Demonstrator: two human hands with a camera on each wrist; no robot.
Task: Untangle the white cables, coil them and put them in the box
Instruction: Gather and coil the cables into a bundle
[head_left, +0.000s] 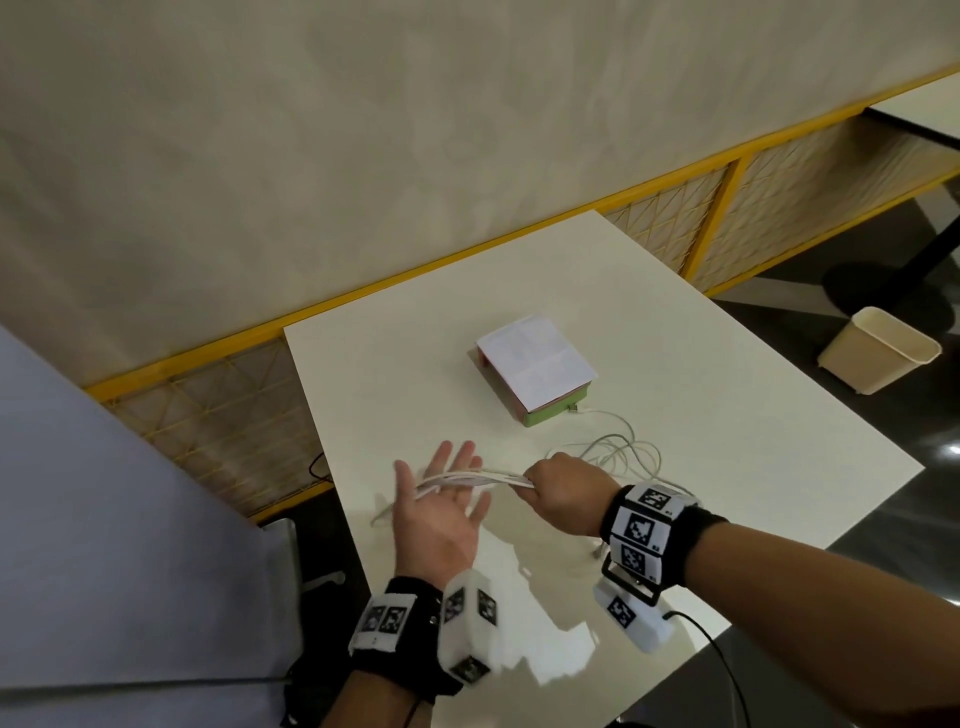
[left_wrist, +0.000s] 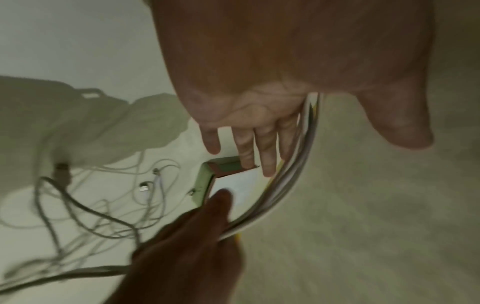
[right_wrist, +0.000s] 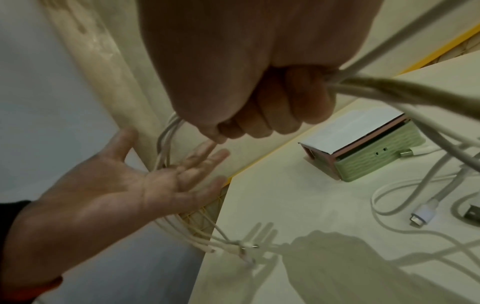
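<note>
My left hand (head_left: 441, 512) is held flat, palm up and fingers spread, over the table's front left edge. A bundle of white cables (head_left: 470, 480) passes between its thumb and fingers and round the back of the palm (right_wrist: 116, 185). My right hand (head_left: 563, 491) grips the same bundle (right_wrist: 163, 139) in a fist (right_wrist: 254, 107) just to the right. Loose cable loops (head_left: 618, 452) and plugs (right_wrist: 422, 214) trail on the table behind my right hand. The box (head_left: 535, 364), green with a white lid lying over it, stands further back; one plug lies against its green side (right_wrist: 363, 164).
The white table (head_left: 727, 395) ends just left of my left hand. A yellow mesh railing (head_left: 717, 218) and a beige wall run behind it. A cream bin (head_left: 878, 348) stands on the floor to the right. Cable ends hang off the front left edge (right_wrist: 244, 246).
</note>
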